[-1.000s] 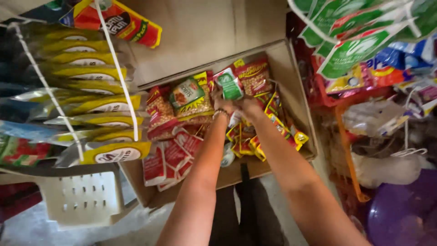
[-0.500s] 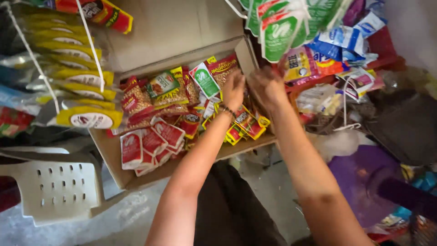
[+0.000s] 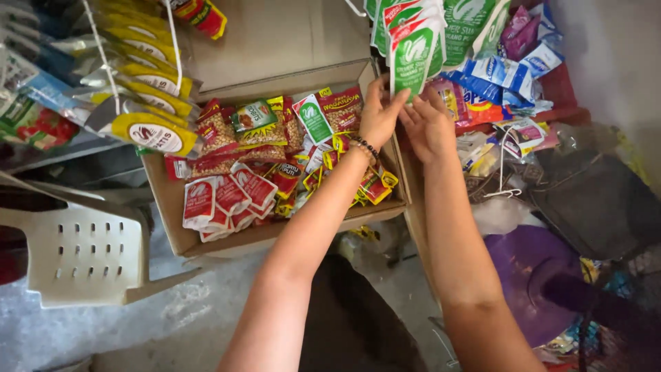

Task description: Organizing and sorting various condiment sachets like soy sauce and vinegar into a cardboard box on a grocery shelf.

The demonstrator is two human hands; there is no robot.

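Cramped shop corner, concrete floor. White plastic chair (image 3: 76, 255) far left, yellow sachet strips (image 3: 148, 131) hanging above it. Cardboard box (image 3: 172, 213) of snack packets sits centre. My left hand (image 3: 377, 114) has risen out of box since a second ago, fingers now pinching hanging green-white sachet strip (image 3: 413, 55). My right hand (image 3: 430, 127) beside it, fingers curled at strip's lower edge, grip unclear.
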